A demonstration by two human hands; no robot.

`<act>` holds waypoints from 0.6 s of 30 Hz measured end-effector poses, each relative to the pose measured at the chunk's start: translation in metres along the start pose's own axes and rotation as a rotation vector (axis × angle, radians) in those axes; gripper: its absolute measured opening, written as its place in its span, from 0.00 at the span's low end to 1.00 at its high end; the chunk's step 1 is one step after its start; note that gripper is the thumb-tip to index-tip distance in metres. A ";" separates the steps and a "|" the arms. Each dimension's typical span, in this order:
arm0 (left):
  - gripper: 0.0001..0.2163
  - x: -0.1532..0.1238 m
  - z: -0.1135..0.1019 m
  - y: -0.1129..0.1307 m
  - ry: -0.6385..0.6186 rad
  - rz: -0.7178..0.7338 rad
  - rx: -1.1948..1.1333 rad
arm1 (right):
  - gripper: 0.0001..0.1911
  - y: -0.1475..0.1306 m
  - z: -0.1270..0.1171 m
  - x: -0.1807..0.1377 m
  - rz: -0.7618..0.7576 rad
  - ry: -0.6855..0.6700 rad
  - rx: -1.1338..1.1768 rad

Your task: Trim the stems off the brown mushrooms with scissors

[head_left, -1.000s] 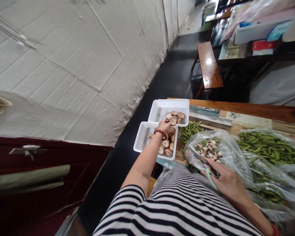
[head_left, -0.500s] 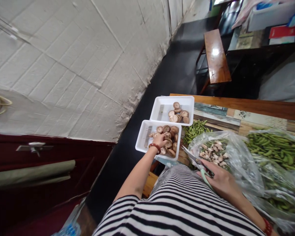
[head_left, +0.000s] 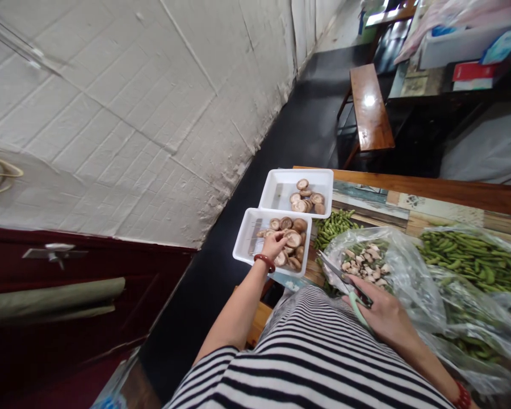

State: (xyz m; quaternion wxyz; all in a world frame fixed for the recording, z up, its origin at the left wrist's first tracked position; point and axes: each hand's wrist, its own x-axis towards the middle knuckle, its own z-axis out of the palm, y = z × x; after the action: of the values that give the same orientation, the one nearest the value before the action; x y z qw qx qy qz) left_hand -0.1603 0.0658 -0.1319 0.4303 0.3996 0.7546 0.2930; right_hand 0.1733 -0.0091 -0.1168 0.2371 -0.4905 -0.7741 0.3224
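My left hand (head_left: 275, 245) reaches into the near white tray (head_left: 247, 238) and its fingers close on a brown mushroom (head_left: 292, 239) among several others. A red bead bracelet sits on that wrist. My right hand (head_left: 383, 315) rests at the table's near edge, shut on green-handled scissors (head_left: 348, 287) whose blades point left. A far white tray (head_left: 281, 190) holds several more mushrooms (head_left: 307, 199). A clear plastic bag (head_left: 392, 267) beside the scissors holds cut mushroom stems (head_left: 363, 265).
Green bean pods (head_left: 333, 222) lie loose by the trays and fill more plastic bags (head_left: 468, 258) on the right of the wooden table (head_left: 434, 190). A wooden bench (head_left: 368, 108) stands beyond. A white tiled wall runs on the left above a dark red cabinet (head_left: 68, 307).
My left hand has drawn back from the far tray's edge to the near tray and now sits on its mushrooms. The right hand with the scissors has barely moved.
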 end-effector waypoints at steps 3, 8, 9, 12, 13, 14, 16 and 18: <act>0.23 -0.020 0.007 0.014 -0.062 0.031 -0.221 | 0.20 0.004 -0.003 0.000 -0.010 0.012 -0.020; 0.28 -0.052 0.019 0.035 -0.134 0.064 -0.472 | 0.23 0.009 -0.014 0.000 -0.066 0.073 -0.115; 0.28 -0.058 0.021 0.039 -0.147 0.065 -0.505 | 0.23 0.009 -0.018 0.001 -0.096 0.084 -0.153; 0.28 -0.075 0.023 0.049 -0.183 0.065 -0.575 | 0.23 0.009 -0.033 0.003 -0.199 0.105 -0.290; 0.28 -0.080 0.022 0.053 -0.193 0.067 -0.592 | 0.23 0.008 -0.038 0.004 -0.236 0.114 -0.334; 0.29 -0.084 0.022 0.056 -0.205 0.070 -0.609 | 0.23 0.006 -0.044 0.006 -0.273 0.127 -0.373; 0.29 -0.092 0.022 0.061 -0.229 0.089 -0.637 | 0.24 0.001 -0.054 0.010 -0.342 0.142 -0.437; 0.28 -0.099 0.022 0.066 -0.247 0.116 -0.652 | 0.25 -0.004 -0.063 0.015 -0.395 0.150 -0.494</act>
State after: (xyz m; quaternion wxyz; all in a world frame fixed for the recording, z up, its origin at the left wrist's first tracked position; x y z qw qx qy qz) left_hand -0.0873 0.0171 -0.0492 0.6060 0.3158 0.5396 0.4918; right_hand 0.2075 0.0195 -0.0702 0.2254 -0.3959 -0.8895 0.0354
